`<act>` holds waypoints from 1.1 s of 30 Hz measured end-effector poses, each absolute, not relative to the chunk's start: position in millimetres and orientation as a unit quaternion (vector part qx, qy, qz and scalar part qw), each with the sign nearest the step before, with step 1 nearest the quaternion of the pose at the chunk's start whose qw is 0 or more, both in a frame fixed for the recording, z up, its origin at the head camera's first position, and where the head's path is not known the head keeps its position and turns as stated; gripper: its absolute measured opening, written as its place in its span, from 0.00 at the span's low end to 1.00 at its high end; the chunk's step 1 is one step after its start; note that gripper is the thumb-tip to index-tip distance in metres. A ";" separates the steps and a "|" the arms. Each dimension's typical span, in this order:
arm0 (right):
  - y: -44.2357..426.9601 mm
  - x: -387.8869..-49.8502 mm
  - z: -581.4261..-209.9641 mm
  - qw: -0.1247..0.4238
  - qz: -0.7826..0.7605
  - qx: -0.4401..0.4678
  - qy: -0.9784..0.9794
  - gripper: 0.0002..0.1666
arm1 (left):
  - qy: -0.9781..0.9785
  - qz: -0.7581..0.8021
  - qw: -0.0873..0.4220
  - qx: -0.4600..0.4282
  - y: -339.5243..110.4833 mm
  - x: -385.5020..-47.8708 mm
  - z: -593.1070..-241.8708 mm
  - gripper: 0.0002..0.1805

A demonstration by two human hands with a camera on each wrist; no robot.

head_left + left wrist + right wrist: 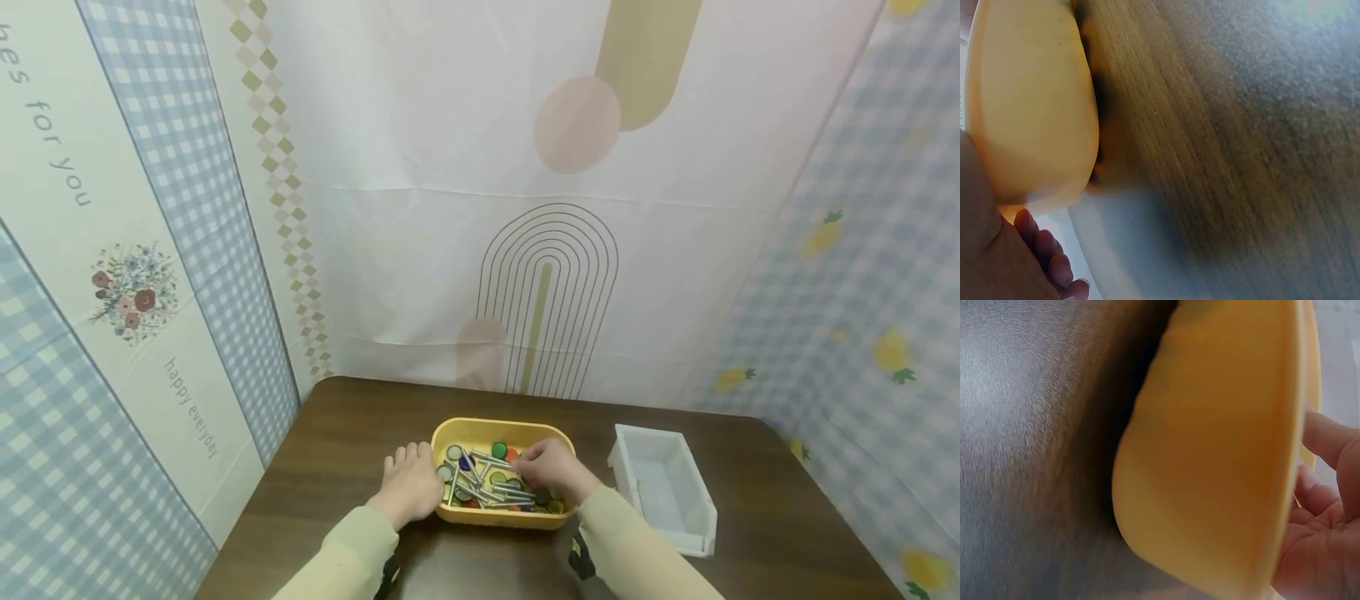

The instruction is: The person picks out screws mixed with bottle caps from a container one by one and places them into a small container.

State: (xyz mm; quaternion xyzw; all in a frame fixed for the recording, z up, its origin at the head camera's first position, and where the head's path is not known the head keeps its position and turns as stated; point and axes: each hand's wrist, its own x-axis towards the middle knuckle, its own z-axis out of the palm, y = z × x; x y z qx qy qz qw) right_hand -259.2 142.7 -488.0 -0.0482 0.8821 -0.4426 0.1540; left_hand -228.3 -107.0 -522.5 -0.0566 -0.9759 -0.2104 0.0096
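Observation:
A yellow plastic bin stands on the table, holding a jumble of silver bolts and round coloured caps such as a green cap. My left hand rests against the bin's left end; in the left wrist view its loosely bent fingers lie outside the bin wall. Reaching over the right rim, my right hand pinches the end of a bolt among the caps. In the right wrist view the bin wall hides those fingertips.
To the right of the yellow bin is a white plastic bin, with a thin rod-like piece along its left inner side. Brown wooden tabletop surrounds both. Patterned cloth hangs behind and at both sides.

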 end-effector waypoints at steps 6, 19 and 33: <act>135.1 -257.3 -493.8 0.137 -0.408 -0.065 0.900 0.09 | -0.974 -0.217 0.011 -0.059 -105.4 -227.5 -520.4 0.14; 127.0 -256.1 -503.8 0.110 -0.365 -0.091 0.920 0.10 | -0.976 -0.211 0.012 -0.054 -106.7 -228.5 -520.6 0.15; 120.3 -251.9 -508.4 0.069 -0.298 -0.120 0.944 0.14 | -0.977 -0.206 0.014 -0.053 -105.7 -228.9 -522.5 0.14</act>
